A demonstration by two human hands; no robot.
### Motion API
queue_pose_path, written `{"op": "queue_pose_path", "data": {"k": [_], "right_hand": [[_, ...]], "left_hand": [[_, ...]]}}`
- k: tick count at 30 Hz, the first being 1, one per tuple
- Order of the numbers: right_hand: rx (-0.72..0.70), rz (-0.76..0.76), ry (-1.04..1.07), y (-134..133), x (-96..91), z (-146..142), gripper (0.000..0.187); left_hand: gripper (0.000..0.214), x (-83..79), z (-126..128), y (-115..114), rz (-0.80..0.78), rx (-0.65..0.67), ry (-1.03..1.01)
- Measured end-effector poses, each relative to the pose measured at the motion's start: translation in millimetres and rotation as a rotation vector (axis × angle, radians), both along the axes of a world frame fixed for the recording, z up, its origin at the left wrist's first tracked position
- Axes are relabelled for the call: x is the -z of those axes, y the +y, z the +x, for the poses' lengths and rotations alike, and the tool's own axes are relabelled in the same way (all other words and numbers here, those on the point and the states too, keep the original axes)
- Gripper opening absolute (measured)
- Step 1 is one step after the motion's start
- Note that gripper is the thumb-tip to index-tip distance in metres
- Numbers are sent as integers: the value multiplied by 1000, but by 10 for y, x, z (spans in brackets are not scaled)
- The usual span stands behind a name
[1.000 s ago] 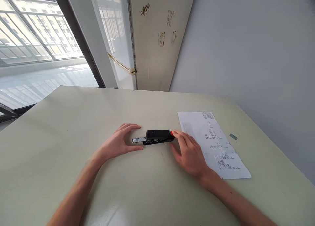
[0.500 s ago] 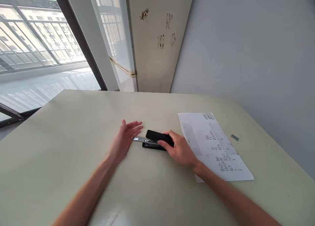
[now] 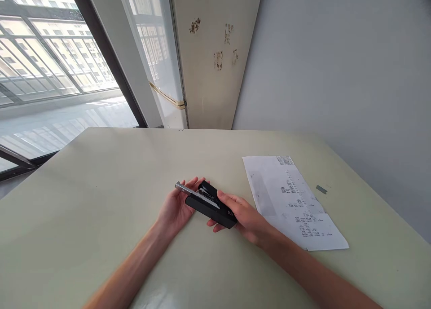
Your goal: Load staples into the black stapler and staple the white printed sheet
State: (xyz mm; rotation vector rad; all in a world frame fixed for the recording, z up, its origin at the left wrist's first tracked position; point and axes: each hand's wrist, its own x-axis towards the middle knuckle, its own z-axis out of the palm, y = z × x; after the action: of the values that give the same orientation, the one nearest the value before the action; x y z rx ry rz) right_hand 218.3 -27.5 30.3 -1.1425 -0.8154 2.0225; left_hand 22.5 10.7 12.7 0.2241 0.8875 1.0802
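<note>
A black stapler (image 3: 209, 204) with its metal staple rail sticking out at the left end is lifted off the pale table (image 3: 101, 201). My right hand (image 3: 245, 217) grips its right end, fingers wrapped round the body. My left hand (image 3: 178, 205) cups the stapler's left part from beneath and behind, palm up, fingers touching it near the rail. A printed paper sheet (image 3: 289, 199) lies flat on the table to the right of my right hand.
A small grey strip of staples (image 3: 321, 189) lies on the table right of the paper. A grey wall runs along the table's right side. An old white fridge (image 3: 198, 62) stands behind the table's far edge, with a large window at the left.
My right hand closed on the stapler and lifted it off the table, tilting it. My left hand moved from beside the rail to under the stapler's left part.
</note>
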Motion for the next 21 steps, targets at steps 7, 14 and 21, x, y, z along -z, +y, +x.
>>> {"op": "queue_pose_path", "data": {"k": [7, 14, 21], "right_hand": [[127, 256, -141, 64, 3, 94, 44], [206, 844, -736, 180, 82, 383, 38], [106, 1014, -799, 177, 231, 399, 29]], "left_hand": [[31, 125, -22, 34, 248, 37, 161], [51, 6, -28, -53, 706, 211, 741], [51, 110, 46, -150, 989, 460, 1090]]}}
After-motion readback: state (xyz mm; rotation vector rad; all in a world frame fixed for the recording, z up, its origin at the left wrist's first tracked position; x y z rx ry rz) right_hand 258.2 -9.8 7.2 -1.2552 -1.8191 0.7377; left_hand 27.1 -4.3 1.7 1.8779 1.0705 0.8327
